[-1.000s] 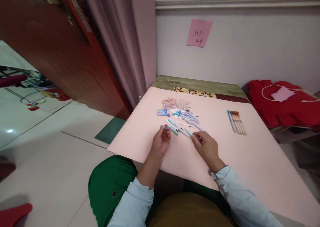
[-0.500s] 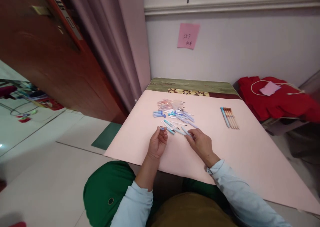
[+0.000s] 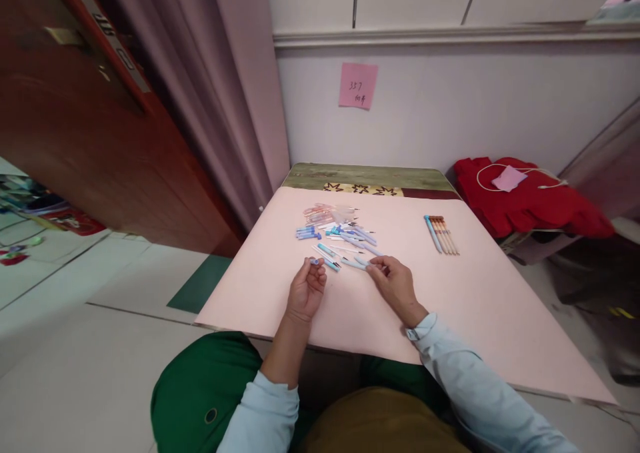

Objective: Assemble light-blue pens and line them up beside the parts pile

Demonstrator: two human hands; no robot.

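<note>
In front of the pile, my left hand (image 3: 307,290) is closed, palm up, with a small blue-purple pen part (image 3: 315,261) pinched between thumb and forefinger. My right hand (image 3: 396,283) pinches a light blue pen barrel (image 3: 361,261) at its near end, close over the pink tabletop. Between and beyond the hands lie loose pen parts: a teal barrel (image 3: 327,250), white refills (image 3: 345,248) with dark tips, lilac barrels (image 3: 363,236) and pinkish clear barrels (image 3: 320,214). Several blue caps (image 3: 306,232) sit together at the pile's left.
A row of brown-topped pens (image 3: 445,235) with one light blue pen (image 3: 433,234) lies to the right on the pink table cover (image 3: 480,320). Beyond the table's right side is red cloth (image 3: 530,206) with a white cable. A brown door (image 3: 150,146) stands at left.
The whole view has shifted slightly. My right hand still pinches the light blue barrel, which now points lower and more to the left. My left hand keeps its hold on the small part.
</note>
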